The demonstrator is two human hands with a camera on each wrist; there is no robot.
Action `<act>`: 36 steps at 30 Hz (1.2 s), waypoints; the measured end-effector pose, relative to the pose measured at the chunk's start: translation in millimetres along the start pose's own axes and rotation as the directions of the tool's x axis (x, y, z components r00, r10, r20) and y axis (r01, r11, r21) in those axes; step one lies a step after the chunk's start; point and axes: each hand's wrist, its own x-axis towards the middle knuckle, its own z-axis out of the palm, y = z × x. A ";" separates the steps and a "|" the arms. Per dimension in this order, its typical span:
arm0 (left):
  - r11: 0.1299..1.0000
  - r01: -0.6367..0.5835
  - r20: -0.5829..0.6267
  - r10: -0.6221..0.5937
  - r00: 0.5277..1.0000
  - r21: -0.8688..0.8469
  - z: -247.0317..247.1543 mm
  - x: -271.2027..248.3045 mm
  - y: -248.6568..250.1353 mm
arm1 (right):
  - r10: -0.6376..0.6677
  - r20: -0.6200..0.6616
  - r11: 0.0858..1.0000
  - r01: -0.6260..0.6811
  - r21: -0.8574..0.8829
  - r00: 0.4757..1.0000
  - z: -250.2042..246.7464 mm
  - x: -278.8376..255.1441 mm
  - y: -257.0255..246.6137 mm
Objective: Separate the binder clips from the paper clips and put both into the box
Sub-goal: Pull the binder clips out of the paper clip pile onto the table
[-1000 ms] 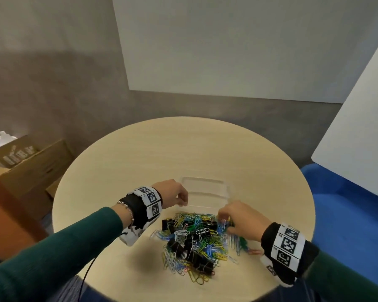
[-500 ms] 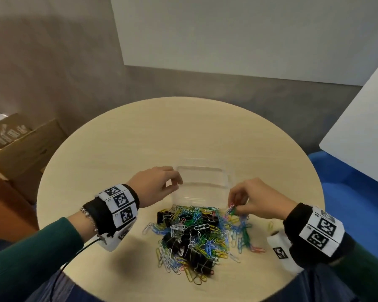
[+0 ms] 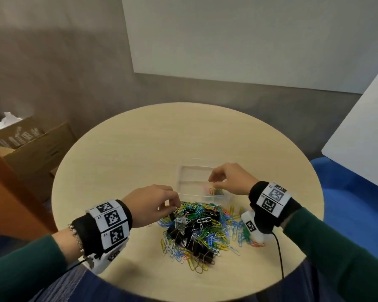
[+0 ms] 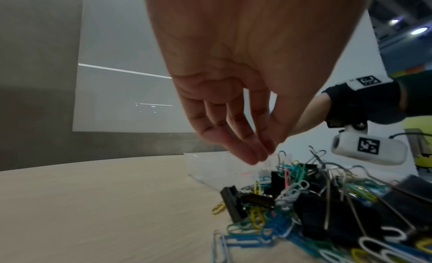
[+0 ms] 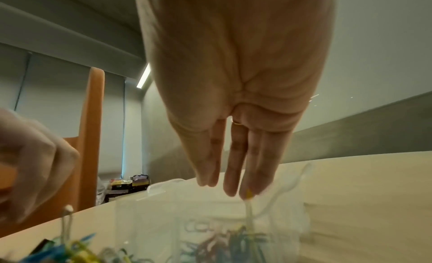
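Observation:
A heap of coloured paper clips mixed with black binder clips lies on the near part of the round table. Just beyond it stands a clear plastic box with some paper clips in its near right compartment. My right hand hovers over that compartment, fingers straight and pointing down; a yellow clip sits just under the fingertips. My left hand is at the heap's upper left edge. In the left wrist view its fingers are drawn together near the thumb with nothing seen between them.
The pale wooden table has bare surface to the left and beyond the box. A cardboard box and an orange chair stand at the left, a blue seat and a white panel at the right.
My right hand lifted from the heap and moved forward over the box's near right compartment. My left hand left the box's edge and came back to the heap's upper left edge.

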 end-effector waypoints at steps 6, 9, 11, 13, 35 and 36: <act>0.999 -0.038 0.010 0.038 0.999 0.008 1.8 9.4 14.5 | -0.198 -0.062 0.977 0.192 -0.095 0.978 -8.7 -40.6 -25.6; 0.998 -0.056 0.006 0.056 0.998 0.009 3.1 17.5 26.2 | -0.186 0.059 0.977 0.191 -0.098 0.981 -1.8 -59.7 -31.8; 0.998 -0.054 0.025 0.054 0.998 0.025 3.6 23.6 33.5 | -0.159 0.098 0.978 0.171 -0.123 0.982 4.6 -65.3 -32.1; 0.998 -0.042 0.032 0.040 0.999 0.036 4.8 30.9 38.3 | -0.154 0.092 0.975 0.167 -0.144 0.984 9.9 -67.9 -31.9; 0.872 -0.076 -0.182 -0.015 0.983 -0.484 -11.1 40.9 45.3 | -0.029 -0.110 0.955 0.060 0.289 0.993 15.6 -83.1 -19.4; 0.862 -0.077 -0.183 -0.020 0.983 -0.502 -9.8 41.2 44.9 | -0.019 -0.116 0.936 0.058 0.346 0.993 15.6 -82.7 -19.1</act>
